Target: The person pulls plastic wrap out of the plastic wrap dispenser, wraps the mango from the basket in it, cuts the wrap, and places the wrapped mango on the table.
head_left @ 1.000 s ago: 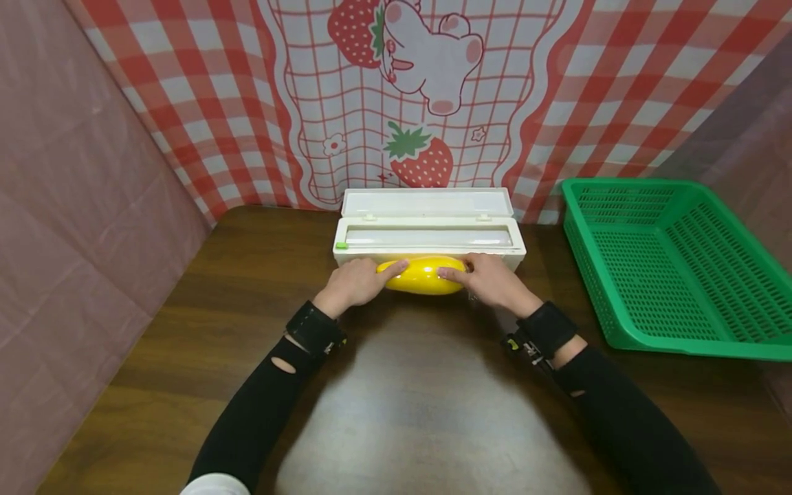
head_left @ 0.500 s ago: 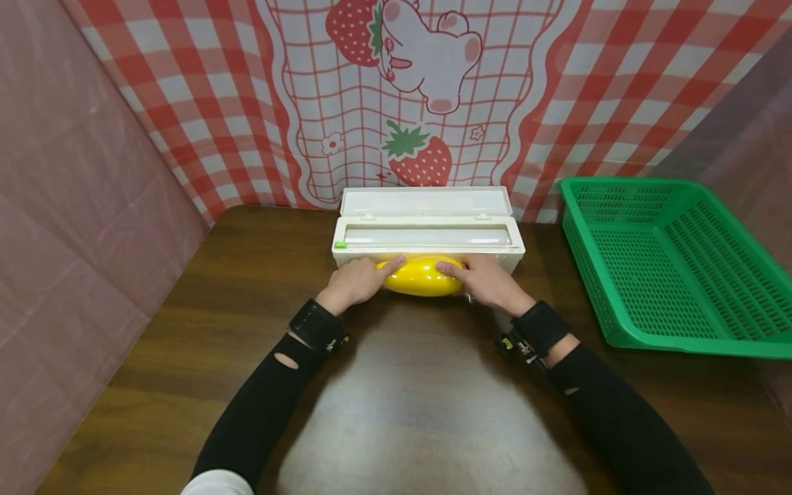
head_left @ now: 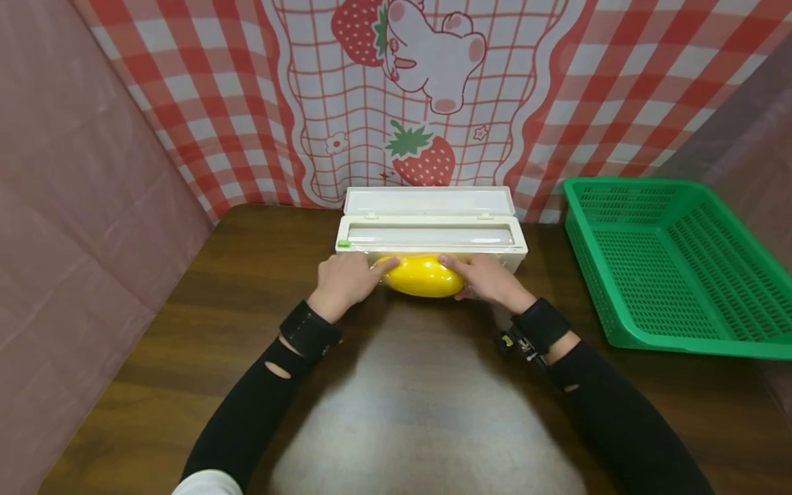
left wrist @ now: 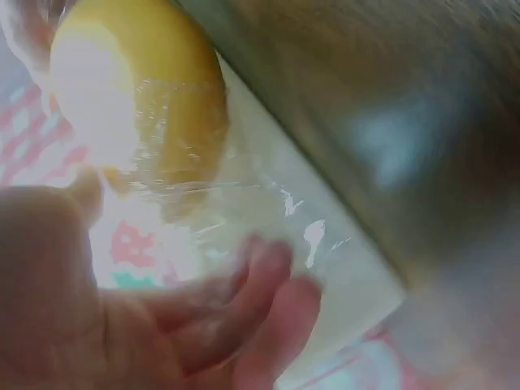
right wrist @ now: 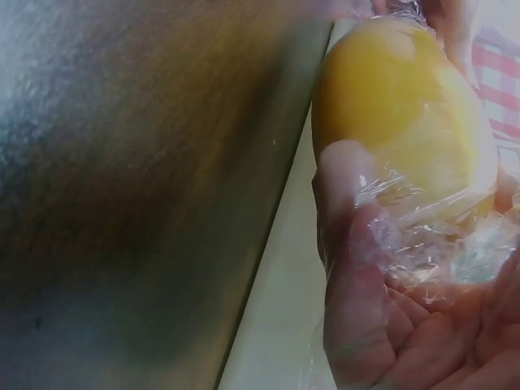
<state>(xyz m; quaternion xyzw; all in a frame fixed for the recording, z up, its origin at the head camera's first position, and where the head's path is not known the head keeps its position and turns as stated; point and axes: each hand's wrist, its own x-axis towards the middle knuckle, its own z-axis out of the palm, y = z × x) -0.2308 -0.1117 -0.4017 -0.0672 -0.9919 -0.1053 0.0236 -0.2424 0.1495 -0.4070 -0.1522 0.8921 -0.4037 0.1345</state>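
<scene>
A smooth yellow oval fruit (head_left: 423,276), its exact kind unclear, is wrapped in clear cling film (right wrist: 414,195). It is held against the front of a white cling film dispenser (head_left: 516,258), whose lid stands up. My right hand (head_left: 491,280) grips the fruit's right end, thumb on top and fingers round the underside. At the other end, my left hand (head_left: 348,280) has its thumb by the fruit. In the left wrist view its fingers (left wrist: 280,313) lie apart from the fruit, beside loose film (left wrist: 244,211).
A green plastic basket (head_left: 668,275) stands on the right of the brown wooden table (head_left: 247,289). A red-and-white checked cloth (head_left: 235,103) hangs behind the dispenser. A small green slider (head_left: 344,243) sits at the dispenser's left end.
My left hand has shifted slightly left and its thumb has slid toward the fruit's left end. The right hand stays on the fruit, which has hardly moved.
</scene>
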